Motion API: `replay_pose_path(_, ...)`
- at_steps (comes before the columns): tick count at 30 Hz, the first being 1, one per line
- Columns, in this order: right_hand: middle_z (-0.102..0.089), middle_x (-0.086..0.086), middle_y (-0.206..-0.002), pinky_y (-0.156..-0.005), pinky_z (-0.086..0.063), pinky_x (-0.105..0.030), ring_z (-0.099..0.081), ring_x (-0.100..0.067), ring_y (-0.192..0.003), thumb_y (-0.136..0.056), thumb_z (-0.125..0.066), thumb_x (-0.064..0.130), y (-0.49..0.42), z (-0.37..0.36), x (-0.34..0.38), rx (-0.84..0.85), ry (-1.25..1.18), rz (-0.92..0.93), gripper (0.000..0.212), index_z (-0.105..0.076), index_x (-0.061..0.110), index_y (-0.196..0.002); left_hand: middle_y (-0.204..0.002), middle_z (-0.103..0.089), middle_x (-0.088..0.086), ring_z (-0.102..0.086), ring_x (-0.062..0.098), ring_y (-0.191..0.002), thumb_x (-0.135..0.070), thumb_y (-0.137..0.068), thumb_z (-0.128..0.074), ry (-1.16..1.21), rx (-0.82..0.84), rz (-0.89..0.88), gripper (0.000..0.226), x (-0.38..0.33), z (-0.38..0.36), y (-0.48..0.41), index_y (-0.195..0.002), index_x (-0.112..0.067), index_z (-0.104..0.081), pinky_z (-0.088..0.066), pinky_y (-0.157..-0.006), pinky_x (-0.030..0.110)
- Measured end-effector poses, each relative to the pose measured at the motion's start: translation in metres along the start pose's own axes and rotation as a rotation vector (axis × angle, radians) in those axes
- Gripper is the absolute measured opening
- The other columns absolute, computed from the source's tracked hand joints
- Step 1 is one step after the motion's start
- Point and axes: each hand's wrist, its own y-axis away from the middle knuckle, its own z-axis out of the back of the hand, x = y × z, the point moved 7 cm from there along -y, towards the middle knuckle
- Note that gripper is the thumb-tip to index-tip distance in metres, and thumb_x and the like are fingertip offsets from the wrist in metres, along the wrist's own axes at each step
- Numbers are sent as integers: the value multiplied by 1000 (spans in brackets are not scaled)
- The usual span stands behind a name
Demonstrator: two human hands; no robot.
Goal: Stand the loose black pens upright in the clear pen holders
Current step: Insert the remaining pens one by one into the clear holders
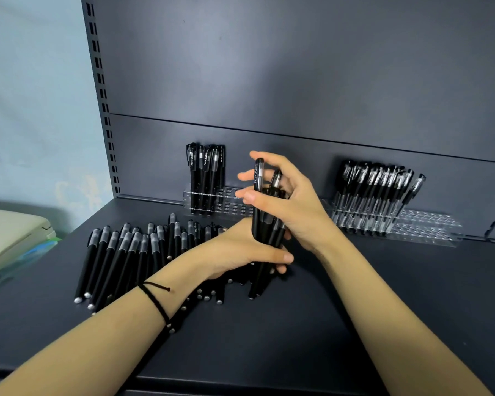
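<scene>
Loose black pens with silver end tips are lying side by side in a heap at centre left of the frame. At centre, a bundle of pens is standing nearly upright, gripped in the left hand and right hand. Behind them, the left clear holder is carrying a small upright cluster of pens, and the right clear holder is carrying a fuller, leaning row.

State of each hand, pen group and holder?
left hand: grips pen bundle low
right hand: holds pen bundle near top
pen bundle: roughly upright, in both hands
loose pens: lying flat on shelf
left holder: partly filled, left end only
right holder: mostly filled, right end empty
</scene>
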Motion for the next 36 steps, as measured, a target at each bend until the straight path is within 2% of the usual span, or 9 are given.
replay_pose_path(4,-65,-8,-83,-81,-53,-33,-70,-23,-78,-87,-68,5,1,-2,13,11,-61,54,52,-53,32,-129,-86,-71,13,-68,17,-85,1,-82,-72,-1,66,-15,36,-6,-3,3,-115,-4,-57,-54,-88,30)
replay_pose_path(8,-68,-6,-76,-78,-55,-36,-68,-19,-74,-91,-65,13,-1,-4,20,12,83,129,6,-67,13,-96,-87,-67,16,-67,21,-84,1,-79,-74,88,8,-60,38,-7,2,2,-113,-7,-59,-52,-83,31)
replay_pose_path(12,-72,-4,-94,-92,-52,-45,-68,-17,-93,-95,-58,22,-3,-4,4,24,195,64,23,-73,8,-85,-88,-66,14,-67,24,-81,2,-79,-74,138,-31,-59,28,-1,3,-1,-104,-4,-61,-55,-82,34)
replay_pose_path(15,-73,1,-104,-99,-48,-35,-65,-12,-106,-101,-46,28,-5,0,1,-4,135,55,34,-74,12,-89,-79,-65,4,-65,20,-72,-6,-82,-74,146,-29,-36,16,0,2,-1,-91,-9,-61,-55,-77,34)
replay_pose_path(19,-71,-2,-107,-86,-53,-29,-67,-15,-99,-102,-38,36,-9,24,-6,-213,-147,3,35,-69,21,-100,-59,-54,-4,-51,11,-51,-16,-84,-66,234,-158,-75,15,-14,25,0,-74,-13,-56,-51,-58,28)
replay_pose_path(22,-69,-2,-92,-65,-52,-27,-64,-12,-77,-101,-46,35,-8,39,-31,-286,72,-182,28,-68,21,-91,-55,-42,-7,-38,6,-44,-30,-78,-67,489,-301,-60,20,-23,60,5,-74,-18,-51,-41,-46,22)
replay_pose_path(28,-69,-2,-80,-66,-46,-26,-63,-15,-74,-89,-60,50,12,8,-87,193,781,-521,40,-72,13,-90,-51,-32,-9,-29,4,-38,-37,-78,-65,522,-411,-13,27,-7,102,22,-72,-19,-46,-32,-39,18)
replay_pose_path(32,-72,-16,-87,-60,-50,-28,-65,-20,-74,-82,-62,62,15,-11,-86,170,766,-563,66,-69,-3,-90,-49,-33,-9,-30,4,-37,-33,-80,-65,601,-467,-21,25,6,112,28,-71,-19,-46,-31,-38,18)
replay_pose_path(36,-67,-12,-109,-84,-56,-40,-64,-28,-101,-68,-67,73,19,-35,-83,240,828,-559,85,-65,-3,-107,-49,-35,-9,-31,5,-36,-30,-77,-68,678,-521,-39,25,11,119,29,-71,-19,-47,-31,-39,18)
